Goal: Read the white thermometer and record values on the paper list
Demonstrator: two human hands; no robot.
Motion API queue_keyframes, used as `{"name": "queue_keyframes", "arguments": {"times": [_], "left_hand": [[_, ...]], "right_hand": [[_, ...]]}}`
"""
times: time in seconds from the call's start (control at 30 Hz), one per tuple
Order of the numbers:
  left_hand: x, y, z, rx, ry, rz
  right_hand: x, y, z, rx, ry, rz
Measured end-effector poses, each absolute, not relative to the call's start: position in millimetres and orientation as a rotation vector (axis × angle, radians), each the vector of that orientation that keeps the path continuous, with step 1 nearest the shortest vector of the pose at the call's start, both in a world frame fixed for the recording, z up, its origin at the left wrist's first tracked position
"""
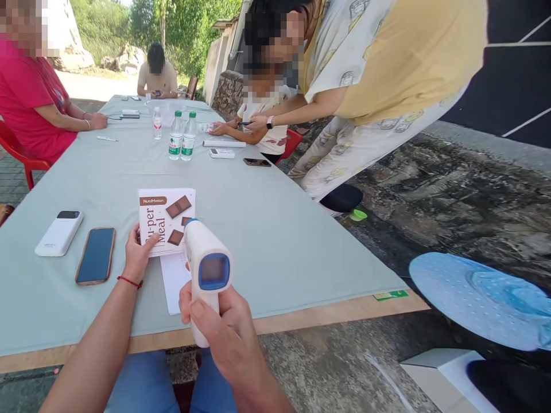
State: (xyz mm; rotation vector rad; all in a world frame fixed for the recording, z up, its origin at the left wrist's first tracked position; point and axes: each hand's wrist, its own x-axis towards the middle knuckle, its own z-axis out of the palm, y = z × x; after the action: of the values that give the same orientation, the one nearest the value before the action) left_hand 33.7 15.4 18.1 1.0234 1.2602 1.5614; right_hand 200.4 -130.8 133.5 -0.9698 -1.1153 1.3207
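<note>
My left hand point(140, 252) grips the lower left edge of a white and brown box point(174, 201) with chocolate pieces pictured on its front, holding it upright at the table. In my right hand point(224, 324) is a white infrared thermometer point(204, 244) with a blue-rimmed screen facing me; my fingers wrap round its handle. Its front end points at the box and overlaps it in view, so I cannot tell whether they touch. The screen looks dark. Beneath the box lies a sheet of white paper point(171, 287), partly covered by my right hand and the thermometer.
A phone point(95, 256) and a white power bank point(59, 234) lie to the left on the cloth-covered table point(275, 246). Green-capped bottles point(175, 137) stand farther back. Several people sit around; one person point(396, 63) leans in from the right. A blue hat point(473, 292) is at the lower right.
</note>
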Motion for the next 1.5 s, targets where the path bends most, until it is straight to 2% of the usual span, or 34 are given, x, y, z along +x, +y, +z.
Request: {"name": "queue_keyframes", "arguments": {"times": [0.27,0.37,0.47,0.57,0.7,0.8,0.9,1.0,1.17,1.4,1.5], "left_hand": [[34.0,13.9,19.0,1.036,1.257,1.556],[35.0,12.2,21.2,1.043,1.269,1.543],[36.3,12.2,22.8,1.049,1.270,1.557],[36.6,13.6,22.5,1.074,1.288,1.589],[35.2,15.2,20.4,1.153,1.313,1.600],[34.1,16.1,19.7,1.240,1.315,1.586],[33.5,17.2,19.6,1.266,1.301,1.570],[32.6,18.4,19.3,1.243,1.269,1.564],[30.8,19.4,17.6,1.288,1.289,1.555],[31.2,20.5,15.4,1.276,1.278,1.573],[30.9,20.6,14.3,1.278,1.298,1.564]], "right_hand": [[229.9,-115.4,112.0,-1.121,-1.159,1.269],[262.8,-86.8,84.6,-1.490,-1.260,1.001],[302.1,-54.6,49.7,-2.043,-1.482,0.636],[336.4,-33.9,18.9,-2.363,-1.632,0.482],[357.8,-29.4,-4.5,-2.398,-1.663,0.288],[347.8,-35.6,-9.3,-2.179,-1.622,0.037],[318.6,-43.5,-6.5,-1.969,-1.681,0.273],[287.4,-48.1,-0.6,-2.054,-1.736,0.600],[275.7,-41.1,7.2,-2.196,-1.683,0.621],[278.0,-14.3,14.2,-1.426,-1.138,1.022],[264.7,-9.8,6.6,-1.256,-1.140,1.135]]}}
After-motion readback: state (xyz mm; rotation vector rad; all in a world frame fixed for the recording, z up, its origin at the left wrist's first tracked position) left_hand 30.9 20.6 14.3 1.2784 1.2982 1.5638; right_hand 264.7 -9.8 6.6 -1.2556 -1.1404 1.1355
